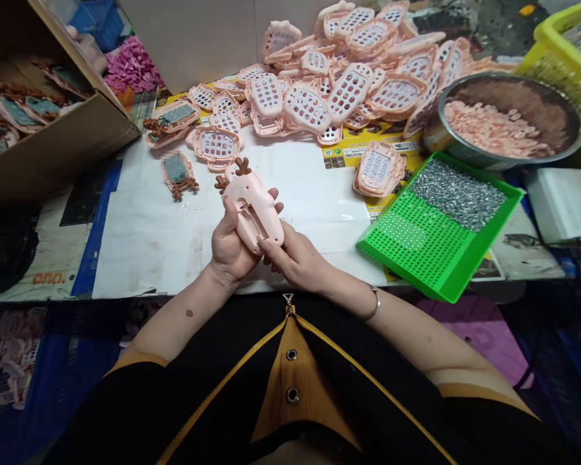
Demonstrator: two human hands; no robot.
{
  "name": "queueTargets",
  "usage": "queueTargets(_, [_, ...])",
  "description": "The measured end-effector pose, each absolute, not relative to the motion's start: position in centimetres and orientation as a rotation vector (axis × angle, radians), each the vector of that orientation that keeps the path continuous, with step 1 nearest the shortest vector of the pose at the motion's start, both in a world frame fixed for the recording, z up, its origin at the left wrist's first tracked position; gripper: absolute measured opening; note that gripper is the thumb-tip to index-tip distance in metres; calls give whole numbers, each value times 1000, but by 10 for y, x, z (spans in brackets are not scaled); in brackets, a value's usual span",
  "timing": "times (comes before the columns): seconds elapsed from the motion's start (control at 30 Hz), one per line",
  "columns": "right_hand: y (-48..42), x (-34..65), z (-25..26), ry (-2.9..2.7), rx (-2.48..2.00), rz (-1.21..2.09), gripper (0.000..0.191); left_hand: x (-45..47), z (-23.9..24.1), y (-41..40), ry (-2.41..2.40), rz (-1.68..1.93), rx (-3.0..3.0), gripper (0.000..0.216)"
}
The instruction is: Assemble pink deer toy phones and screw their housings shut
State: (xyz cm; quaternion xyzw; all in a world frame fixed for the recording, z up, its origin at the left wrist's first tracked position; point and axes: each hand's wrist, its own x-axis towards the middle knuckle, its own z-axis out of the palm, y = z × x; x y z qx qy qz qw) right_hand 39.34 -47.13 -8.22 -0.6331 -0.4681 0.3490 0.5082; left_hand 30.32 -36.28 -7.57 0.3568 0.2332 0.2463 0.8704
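Observation:
A pink toy phone (264, 205) with brown antlers is held between both hands above the white table sheet, its back and open battery compartment facing up. My left hand (232, 245) wraps around its left side, thumb along the edge. My right hand (295, 255) grips its lower end, the thumb pressed near the bottom of the battery compartment. Beyond the hands lies a green circuit board with brown antlers (177, 169), partly blurred. A pile of pink phone shells (310, 106) with round button holes spreads across the back.
A green basket (401, 239) of small metal screws stands at the right, near a small stack of shells (378, 169). Behind it is a metal bowl (569, 139) of small pink pieces. At the left, a cardboard box (97, 123) holds antlered boards. A yellow basket (542, 58) stands far right.

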Motion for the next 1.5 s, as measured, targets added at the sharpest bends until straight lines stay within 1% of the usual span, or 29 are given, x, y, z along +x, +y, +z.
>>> queueTargets(0.1, [-472,381,-83,-1159,-1516,711,43,302,-76,-367,461,525,775,63])
queueTargets(0.17, [-473,380,-86,-1213,-1527,653,44,302,-75,-367,435,520,784,63])
queueTargets(0.3, [-485,401,-94,-1270,-1634,636,51,297,-66,-357,494,471,890,62])
queueTargets(0.37, [-495,416,-96,-1162,-1671,407,54,293,-59,-351,558,411,1149,54])
queueTargets(0.43, [-503,428,-97,-1106,-1636,124,60,290,-52,-348,547,264,1535,45])
queueTargets(0.47, [-506,432,-96,-1145,-1607,46,62,290,-50,-348,521,163,1731,40])
queueTargets(0.5, [-507,434,-96,-1226,-1583,34,60,291,-48,-349,500,54,1903,35])
queueTargets(0.53, [-508,435,-97,-1323,-1567,81,55,292,-47,-351,491,-40,2045,30])
queueTargets(0.6, [-507,435,-100,-1450,-1566,240,39,295,-45,-355,523,-150,2258,24])
queueTargets(0.63, [-506,434,-103,-1467,-1574,302,33,295,-46,-358,545,-163,2336,25])
queueTargets(0.73, [-504,434,-113,-1425,-1570,317,27,291,-52,-363,539,-51,2473,32])
queueTargets(0.87, [-504,430,-123,-1406,-1503,143,20,282,-66,-373,490,145,2594,35])
queueTargets(0.93, [-504,427,-124,-1390,-1506,90,17,281,-71,-375,492,192,2657,32])
queueTargets(1.0, [-503,427,-124,-1376,-1517,117,16,281,-72,-373,468,182,2672,33])
queueTargets(1.13, [-501,429,-124,-1328,-1539,232,16,273,-68,-355,475,150,2519,52])
queueTargets(1.17, [-501,430,-125,-1318,-1540,243,17,269,-67,-351,496,151,2462,54])
queueTargets(1.3, [-501,431,-129,-1303,-1535,243,19,255,-70,-347,543,218,2295,43])
queueTargets(1.4, [-501,431,-130,-1320,-1542,223,18,254,-76,-355,545,354,2258,33])
queueTargets(1.5, [-502,432,-130,-1365,-1540,196,19,255,-79,-361,535,421,2258,31])
